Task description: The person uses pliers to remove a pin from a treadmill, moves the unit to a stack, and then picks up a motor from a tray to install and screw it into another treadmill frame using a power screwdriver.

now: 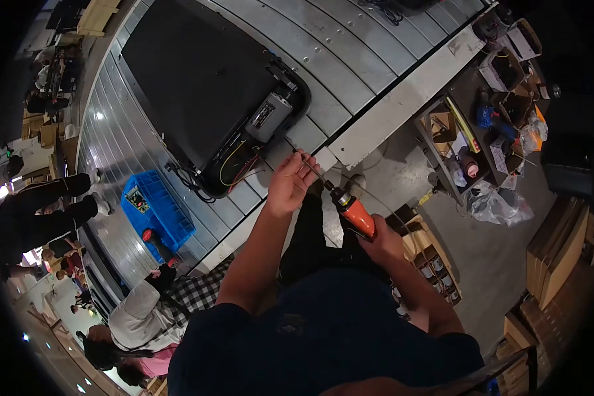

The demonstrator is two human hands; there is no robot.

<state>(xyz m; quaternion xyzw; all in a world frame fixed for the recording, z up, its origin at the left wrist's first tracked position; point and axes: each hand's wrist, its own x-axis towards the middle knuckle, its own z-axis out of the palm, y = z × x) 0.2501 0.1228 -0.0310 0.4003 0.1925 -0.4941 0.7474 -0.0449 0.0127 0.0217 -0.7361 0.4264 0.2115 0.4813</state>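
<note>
My right hand [384,243] is wrapped round the orange body of a power screwdriver [358,216], which points up and left. From its black chuck a long thin bit [319,175] runs toward my left hand [289,185]. The fingers of my left hand are curled and closed about the far end of the bit; whether a screw sits there is too small to tell. Just beyond that hand lies a big black panel-like machine [198,72], with a grey motor [269,117] and loose yellow, red and black wires [234,170] at its near end.
The machine rests on a slatted metal conveyor [336,59] with a pale side rail [409,86]. A blue crate [168,204] and a co-worker [142,317] are at left. To the right stand a cart [468,132] of tools and boxes, a parts box [435,264] and cardboard [558,251].
</note>
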